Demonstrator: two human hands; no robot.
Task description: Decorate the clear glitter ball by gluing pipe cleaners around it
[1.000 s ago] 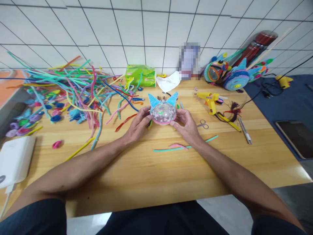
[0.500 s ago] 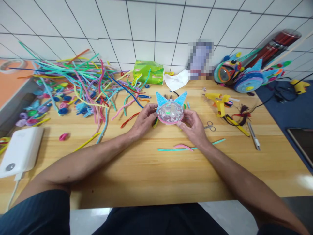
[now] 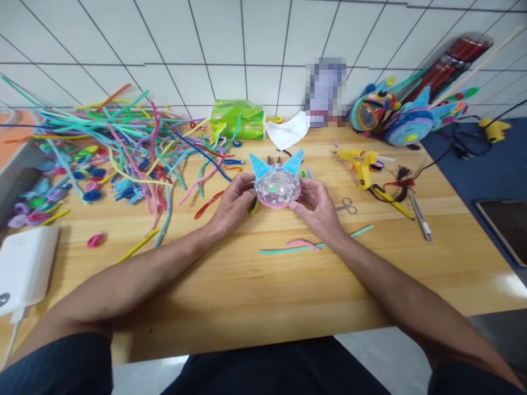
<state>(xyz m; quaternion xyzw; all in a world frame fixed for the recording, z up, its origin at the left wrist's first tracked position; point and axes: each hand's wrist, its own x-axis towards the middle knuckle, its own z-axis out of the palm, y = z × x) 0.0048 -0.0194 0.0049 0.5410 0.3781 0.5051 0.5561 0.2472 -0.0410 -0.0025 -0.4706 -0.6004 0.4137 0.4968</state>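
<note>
A clear domed craft piece (image 3: 278,186) with a pink rim and two blue pointed ears is held between my two hands over the wooden table. My left hand (image 3: 235,203) grips its left edge, fingers curled behind. On the right edge, the thumb and fingers of my right hand (image 3: 316,208) close around the rim. Below the piece lie a teal pipe cleaner (image 3: 272,251) and a short pink one (image 3: 302,243). Small scissors (image 3: 348,206) rest just right of my right hand.
Piled pipe cleaners (image 3: 135,137) cover the back left. A green tissue pack (image 3: 239,119), yellow glue gun (image 3: 358,164), utility knife (image 3: 420,218), decorated crafts (image 3: 407,129) and red flask (image 3: 448,66) stand or lie behind and right. A white power bank (image 3: 28,269) is at left.
The whole view has shifted slightly, so things appear further left. Both hands keep their hold on the domed piece, with no clear change in grip.
</note>
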